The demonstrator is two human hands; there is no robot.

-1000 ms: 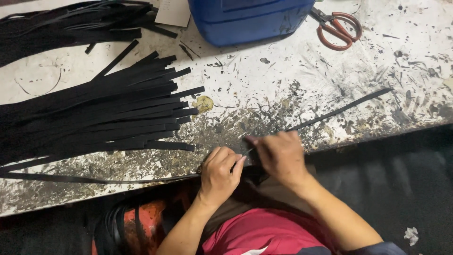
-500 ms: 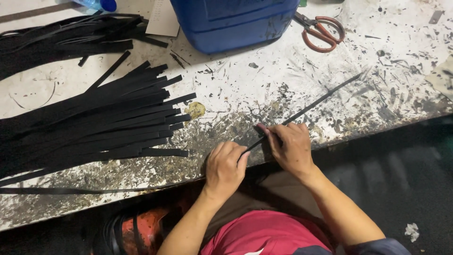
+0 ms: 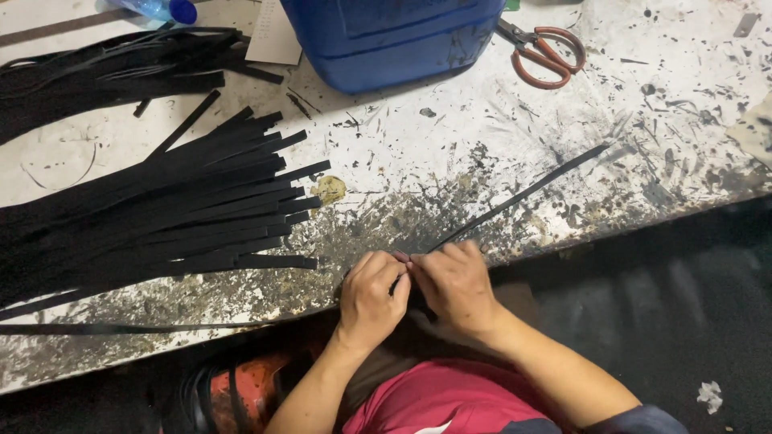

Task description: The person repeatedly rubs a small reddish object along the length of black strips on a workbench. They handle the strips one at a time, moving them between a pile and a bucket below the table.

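Both grips on black strip

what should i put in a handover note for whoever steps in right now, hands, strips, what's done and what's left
Left hand and right hand: both pinch the near end of one thin black strip at the table's front edge; the fingertips meet there.
Strip: runs from the hands diagonally up and right across the stained tabletop; its far end lies on the table.
Pile of black strips: fanned out to the left, untouched; a second dark bundle lies behind it.
Scissors: beside the blue container at the back, out of hand.
Done: one strip pulled apart from the pile.
Left: whatever the fingers work at its end; too small to tell.
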